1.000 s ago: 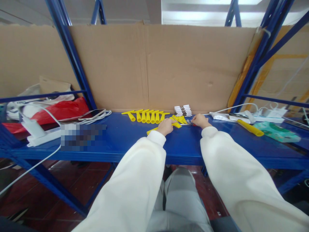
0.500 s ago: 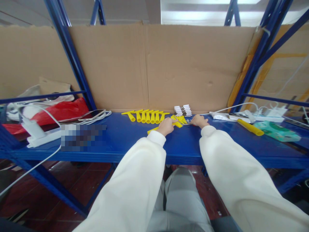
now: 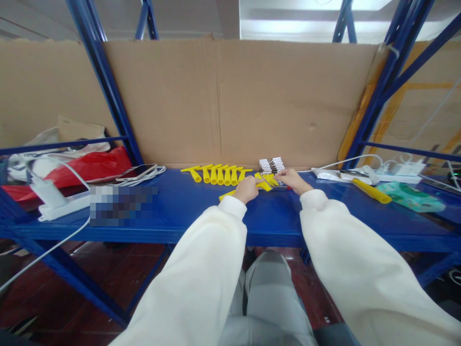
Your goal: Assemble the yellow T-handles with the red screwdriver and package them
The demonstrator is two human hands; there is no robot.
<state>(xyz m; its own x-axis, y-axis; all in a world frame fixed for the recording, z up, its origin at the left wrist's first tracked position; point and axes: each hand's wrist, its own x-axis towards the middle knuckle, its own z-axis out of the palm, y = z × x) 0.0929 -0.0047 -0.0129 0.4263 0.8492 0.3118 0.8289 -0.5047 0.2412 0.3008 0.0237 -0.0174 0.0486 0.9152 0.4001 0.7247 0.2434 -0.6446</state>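
My left hand (image 3: pixel 246 190) is closed round a yellow T-shaped plastic piece, whose tube end (image 3: pixel 226 194) sticks out on the left and whose flat head (image 3: pixel 265 184) shows past the fingers. My right hand (image 3: pixel 291 179) reaches in from the other side, fingertips pinched together beside that head; whatever is between them is too small to make out. Under the right hand a bit of something red (image 3: pixel 289 188) shows on the table. Left of my hands stands a row of several like yellow pieces (image 3: pixel 220 176). Behind them lies a stack of white parts with dark edges (image 3: pixel 271 165).
The blue table (image 3: pixel 194 211) backs onto a cardboard panel (image 3: pixel 273 105). At the right lie another yellow tube (image 3: pixel 372 191), a green packet (image 3: pixel 410 196) and a power strip (image 3: pixel 405 177). At the left are a red bag (image 3: pixel 97 166), a phone (image 3: pixel 137 172) and cables.
My right hand has moved left, its fingertips now close to the yellow head. The thin metal rod seen beside it before is now mostly hidden. My left hand stays almost in place.
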